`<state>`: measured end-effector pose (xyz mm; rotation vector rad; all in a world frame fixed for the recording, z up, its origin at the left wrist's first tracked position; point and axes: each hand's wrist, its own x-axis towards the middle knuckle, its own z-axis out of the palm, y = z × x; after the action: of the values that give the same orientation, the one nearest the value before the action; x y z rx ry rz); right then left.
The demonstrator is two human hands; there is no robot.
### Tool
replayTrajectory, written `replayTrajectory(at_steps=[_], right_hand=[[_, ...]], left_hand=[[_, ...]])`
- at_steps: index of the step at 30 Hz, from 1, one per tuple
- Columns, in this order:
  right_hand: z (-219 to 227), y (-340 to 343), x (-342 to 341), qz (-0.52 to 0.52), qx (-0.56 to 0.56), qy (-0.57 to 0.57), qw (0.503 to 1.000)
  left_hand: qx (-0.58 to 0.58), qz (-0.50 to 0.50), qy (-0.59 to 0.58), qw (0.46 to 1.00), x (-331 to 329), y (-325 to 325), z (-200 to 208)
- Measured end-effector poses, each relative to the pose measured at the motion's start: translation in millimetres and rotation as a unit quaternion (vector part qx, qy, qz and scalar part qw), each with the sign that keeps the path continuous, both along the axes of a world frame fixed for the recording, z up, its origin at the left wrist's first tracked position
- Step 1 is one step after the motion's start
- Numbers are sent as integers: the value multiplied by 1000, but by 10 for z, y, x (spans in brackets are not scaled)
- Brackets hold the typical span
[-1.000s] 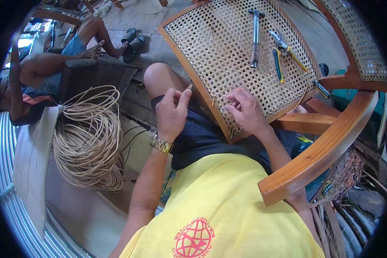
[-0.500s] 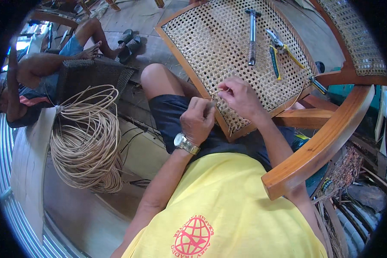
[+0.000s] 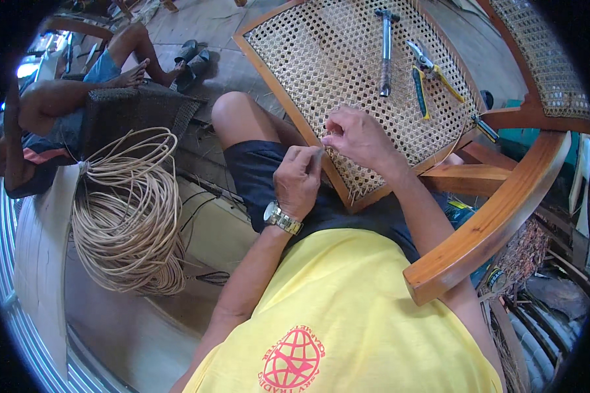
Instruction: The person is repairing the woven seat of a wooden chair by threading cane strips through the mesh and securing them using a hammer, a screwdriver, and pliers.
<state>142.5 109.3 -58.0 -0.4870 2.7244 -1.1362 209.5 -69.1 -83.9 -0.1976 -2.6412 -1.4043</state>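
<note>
A wooden chair frame with a woven cane panel (image 3: 295, 49) leans across my lap. My right hand (image 3: 360, 139) is closed over the panel's left edge, its fingertips pinched at the weave on a pale cane strand that they mostly hide. Just left of it, outside the wooden rim, my left hand (image 3: 297, 182) has thumb and fingers pressed together; what they pinch is too small to tell. On the panel beyond my hands lie a hammer (image 3: 385, 56) and yellow-and-green-handled pruning shears (image 3: 421, 69), their blades pointing away. Another small dark-handled tool (image 3: 485, 129) rests at the panel's right corner.
A curved wooden chair arm (image 3: 488, 226) juts in at right, below a caned backrest (image 3: 544, 59). A big coil of rattan cane (image 3: 128, 223) hangs at left beside a cardboard sheet (image 3: 42, 255). Farther left, another person (image 3: 52, 105) sits near dark slippers (image 3: 193, 62).
My right hand has shifted slightly left and away from me, its fingers now curling down at the panel's edge. My left hand stays nearly in place. The tools lie as before.
</note>
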Motion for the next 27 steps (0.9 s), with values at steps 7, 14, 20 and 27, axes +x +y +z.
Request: replayTrajectory(at_steps=[7, 14, 20, 27], right_hand=[[99, -152, 48, 12, 142, -10, 990], [95, -218, 155, -14, 128, 10, 992], [85, -137, 150, 70, 154, 42, 985], [99, -153, 107, 52, 123, 32, 991]], left_hand=[[-120, -125, 87, 981, 133, 81, 80], [-154, -133, 70, 977, 174, 58, -2], [-116, -115, 90, 983, 176, 80, 35], [-126, -116, 74, 982, 184, 57, 3]])
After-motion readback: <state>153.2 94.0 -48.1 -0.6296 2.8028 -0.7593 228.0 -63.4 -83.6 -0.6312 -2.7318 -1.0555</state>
